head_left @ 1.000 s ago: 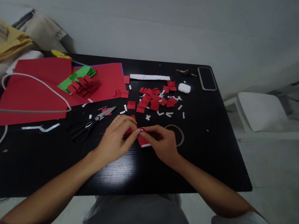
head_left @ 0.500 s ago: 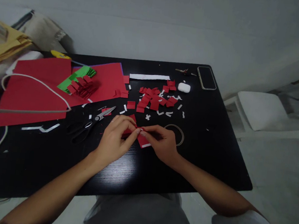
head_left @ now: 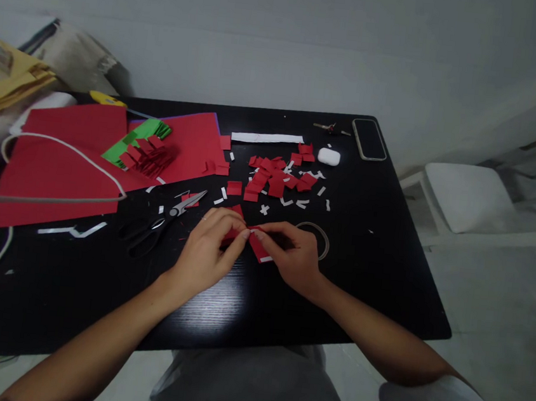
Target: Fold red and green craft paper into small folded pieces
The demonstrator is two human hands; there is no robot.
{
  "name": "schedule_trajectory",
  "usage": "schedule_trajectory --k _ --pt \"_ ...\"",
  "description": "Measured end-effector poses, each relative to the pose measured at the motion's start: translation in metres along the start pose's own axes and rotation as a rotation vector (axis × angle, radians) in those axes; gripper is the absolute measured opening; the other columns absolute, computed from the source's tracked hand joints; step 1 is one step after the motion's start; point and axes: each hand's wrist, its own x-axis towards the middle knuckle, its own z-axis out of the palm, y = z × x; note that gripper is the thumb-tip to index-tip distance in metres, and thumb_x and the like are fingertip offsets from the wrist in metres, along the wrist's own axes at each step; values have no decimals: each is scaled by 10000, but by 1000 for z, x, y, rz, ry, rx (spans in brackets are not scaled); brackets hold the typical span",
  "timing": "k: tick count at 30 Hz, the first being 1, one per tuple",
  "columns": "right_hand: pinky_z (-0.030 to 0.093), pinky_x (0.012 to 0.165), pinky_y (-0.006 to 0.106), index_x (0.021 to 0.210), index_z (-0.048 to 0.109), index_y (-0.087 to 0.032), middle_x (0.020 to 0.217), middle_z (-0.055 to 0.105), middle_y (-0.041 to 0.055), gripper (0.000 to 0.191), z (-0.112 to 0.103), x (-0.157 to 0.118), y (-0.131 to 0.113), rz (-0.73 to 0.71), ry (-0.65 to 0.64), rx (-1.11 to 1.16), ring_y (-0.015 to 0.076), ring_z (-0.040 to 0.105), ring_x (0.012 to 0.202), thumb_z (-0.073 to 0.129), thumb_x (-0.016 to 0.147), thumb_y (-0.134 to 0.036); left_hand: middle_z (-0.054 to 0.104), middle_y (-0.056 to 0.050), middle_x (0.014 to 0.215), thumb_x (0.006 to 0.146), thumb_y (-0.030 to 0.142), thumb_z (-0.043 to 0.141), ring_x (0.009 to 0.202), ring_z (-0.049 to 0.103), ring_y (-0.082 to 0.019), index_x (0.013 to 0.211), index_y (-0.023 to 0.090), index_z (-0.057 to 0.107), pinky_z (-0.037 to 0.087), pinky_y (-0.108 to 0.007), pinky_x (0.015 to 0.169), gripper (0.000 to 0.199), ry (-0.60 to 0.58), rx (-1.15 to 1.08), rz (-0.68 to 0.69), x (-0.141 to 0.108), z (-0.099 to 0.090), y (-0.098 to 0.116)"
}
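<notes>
Over the black table, my left hand [head_left: 210, 242] and my right hand [head_left: 295, 254] meet fingertip to fingertip. Both pinch a red paper piece [head_left: 258, 248] that has a white strip along its lower edge. My fingers cover much of this paper. Just beyond them lies a heap of folded red paper pieces [head_left: 270, 176] among white scraps. Black-handled scissors [head_left: 162, 224] rest left of my left hand, blades partly open. Beside my right hand, a roll of tape [head_left: 324, 241] lies flat, partly hidden behind the fingers.
Large red sheets [head_left: 61, 166] cover the left side, with a folded green paper [head_left: 133, 142] on top. A white cable [head_left: 57, 205] loops over them. A phone [head_left: 369, 139], a white case [head_left: 329, 156] and keys [head_left: 332, 129] lie at the back right. A white stool [head_left: 460, 195] stands beyond.
The red paper between my hands has turned slightly, and its lower end sits a little further right. Both hands stay nearly in place, fingers still pinched.
</notes>
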Motion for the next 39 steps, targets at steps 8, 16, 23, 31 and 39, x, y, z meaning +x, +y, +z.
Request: schedule_trajectory --k 8,16,23,31,39 --pt "622 700 299 929 811 -229 862 831 25 88 0 2 0 -16 -30 19 181 781 747 789 883 -301 700 -47 933 1025 214 600 903 657 -188 945 183 634 525 -340 842 92 -17 -10 -37 -1 2 -1" --pt "628 740 298 955 811 -230 907 838 29 79 -1 0 1 -51 -42 26 175 788 791 792 887 -266 720 13 792 987 272 672 699 650 -128 871 204 711 488 -255 656 140 2 -122 -224 -3 0 2" --pt "650 749 310 936 801 -245 892 832 14 83 -3 3 -2 8 -4 94 176 785 788 798 882 -309 710 5 757 905 395 767 687 649 -141 714 200 638 489 -273 646 302 43 -274 -420 1 -1 -8" --pt "637 784 315 906 758 -221 871 803 16 224 -3 7 5 148 -67 183 175 759 808 837 837 -418 731 -19 861 907 376 726 767 667 -161 974 202 726 541 -294 732 186 -46 -531 -439 4 3 -9" --pt "642 829 315 973 758 -225 915 806 19 208 -2 8 7 119 -126 195 174 777 864 829 853 -380 608 21 745 925 340 695 684 550 -125 894 198 694 465 -261 665 146 -86 -484 -430 -3 9 -14"
